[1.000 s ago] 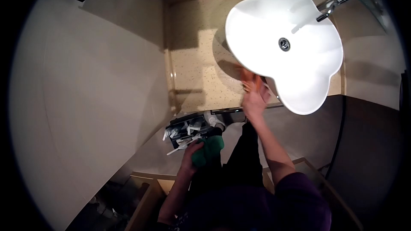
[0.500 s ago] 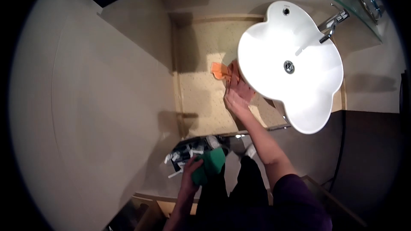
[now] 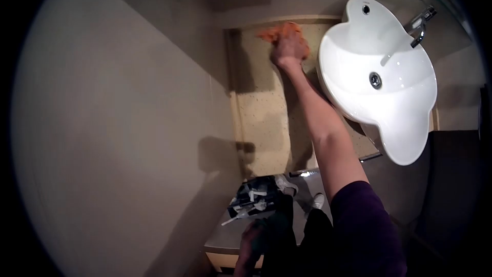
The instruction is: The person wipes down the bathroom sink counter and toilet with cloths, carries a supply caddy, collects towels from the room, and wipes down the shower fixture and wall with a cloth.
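My right hand (image 3: 290, 50) presses an orange cloth (image 3: 270, 34) flat against the beige speckled countertop (image 3: 261, 133), near its back edge. Part of the cloth sticks out past the fingers on the left, and both are slightly blurred. Close by on the right stands the white flower-shaped basin (image 3: 353, 100). Down in the shadow by my legs, my left hand (image 3: 251, 234) is closed on a folded green cloth (image 3: 274, 225), which looks dark here.
A chrome faucet (image 3: 421, 25) rises behind the basin. Walls border the counter at the left and back. On the floor below the front edge sits a dark bag (image 3: 252, 197) with white items, beside my white shoes (image 3: 318, 201).
My right hand has slid the orange cloth away from me, from beside the basin to the counter's back. My left hand has dropped lower with the green cloth. The view has shifted.
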Tool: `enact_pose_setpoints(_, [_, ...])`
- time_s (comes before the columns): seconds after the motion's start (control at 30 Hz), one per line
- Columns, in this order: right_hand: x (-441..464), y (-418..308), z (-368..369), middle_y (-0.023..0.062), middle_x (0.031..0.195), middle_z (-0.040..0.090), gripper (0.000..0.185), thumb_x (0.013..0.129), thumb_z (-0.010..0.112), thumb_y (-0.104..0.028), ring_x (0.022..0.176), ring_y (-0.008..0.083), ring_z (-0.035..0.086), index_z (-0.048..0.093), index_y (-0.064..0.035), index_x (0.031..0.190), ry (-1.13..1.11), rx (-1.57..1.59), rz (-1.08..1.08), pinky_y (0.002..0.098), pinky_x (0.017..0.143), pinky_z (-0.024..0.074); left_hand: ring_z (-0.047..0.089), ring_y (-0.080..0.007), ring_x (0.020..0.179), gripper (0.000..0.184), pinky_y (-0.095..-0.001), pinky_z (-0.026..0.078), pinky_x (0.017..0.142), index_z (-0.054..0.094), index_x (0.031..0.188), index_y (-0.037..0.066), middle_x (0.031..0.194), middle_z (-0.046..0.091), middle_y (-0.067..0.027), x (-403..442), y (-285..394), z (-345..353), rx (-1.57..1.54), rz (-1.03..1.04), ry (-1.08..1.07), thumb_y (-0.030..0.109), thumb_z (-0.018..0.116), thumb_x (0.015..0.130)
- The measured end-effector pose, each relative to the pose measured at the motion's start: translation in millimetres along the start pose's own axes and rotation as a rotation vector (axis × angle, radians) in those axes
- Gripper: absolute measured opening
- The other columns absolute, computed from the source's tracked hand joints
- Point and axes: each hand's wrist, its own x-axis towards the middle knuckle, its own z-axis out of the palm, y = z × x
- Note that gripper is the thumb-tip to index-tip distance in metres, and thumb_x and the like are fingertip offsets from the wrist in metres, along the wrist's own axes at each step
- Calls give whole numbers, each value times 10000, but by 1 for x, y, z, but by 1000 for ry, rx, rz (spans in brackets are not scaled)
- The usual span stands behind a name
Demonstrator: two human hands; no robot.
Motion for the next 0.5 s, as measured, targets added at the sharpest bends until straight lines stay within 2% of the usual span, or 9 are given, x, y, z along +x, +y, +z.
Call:
enact_pose_setpoints(0.03, [-2,-13,-22,176,1093,648,465,846,604,-260,1068,390,613,592,-119,1290,-330,102,5,530,833,506,637,-235,1097,417,-355,517,946,577,1305,-6,1213,642,-130,1,-5,-5,-13,5,22,148,632,921])
enact_pose_setpoints(0.1, [-49,-37,0,178,1103,654,441,846,613,-278,1072,406,607,616,-119,1257,-207,150,-263,536,792,498,645,-224,1070,392,-342,525,915,588,1277,4,1169,653,-117,-4,0,11,-125,20,-55,158,631,918])
enact_pose_setpoints(0.17, [-117,-58,-52,164,1180,639,443,853,608,-255,1081,369,597,608,-120,1275,-201,480,-435,525,760,469,656,-215,1027,357,-328,532,879,600,1229,16,1123,661,-102,-12,4,26,-44,72,-78,176,639,913])
enact_pose_setpoints(0.23, [-200,-75,-104,160,1272,603,485,837,612,-195,1103,326,573,592,-100,1311,-212,265,-299,511,768,438,666,-206,979,329,-320,537,846,606,1190,25,1086,668,-93,-23,-2,35,-5,123,-27,180,661,905])
enact_pose_setpoints(0.3, [-268,-65,-145,168,1354,540,480,768,613,-131,1151,325,510,603,-55,1242,-68,399,-313,506,771,391,673,-210,952,306,-338,549,861,609,1178,29,1062,677,-93,-32,-8,40,-64,66,-83,113,682,893])
enact_pose_setpoints(0.33, [-284,-50,-153,168,1354,540,480,768,613,-131,1151,325,510,603,-55,1242,-70,392,-309,506,771,391,675,-214,948,291,-342,551,865,615,1169,30,1062,677,-93,-35,-12,38,-65,55,-89,107,679,896])
enact_pose_setpoints(0.4, [-314,-7,-170,174,1300,572,537,813,612,-128,1078,307,577,560,-74,1344,-164,389,-372,494,726,433,676,-218,945,276,-346,554,869,621,1160,31,1063,678,-94,-44,-34,29,-61,47,-95,102,676,899])
enact_pose_setpoints(0.43, [-311,25,-178,158,1256,584,503,816,579,-69,1006,308,612,571,-86,1319,-148,433,-265,472,637,453,677,-218,945,265,-344,555,865,627,1150,32,1059,679,-94,-46,-43,23,-45,43,-100,108,678,901])
enact_pose_setpoints(0.5, [-307,100,-205,168,1289,558,504,836,572,-64,1077,345,571,571,-105,1339,-127,153,-110,479,752,482,678,-217,946,254,-343,557,861,633,1140,33,1055,680,-94,-54,-67,4,-32,37,-98,114,680,903])
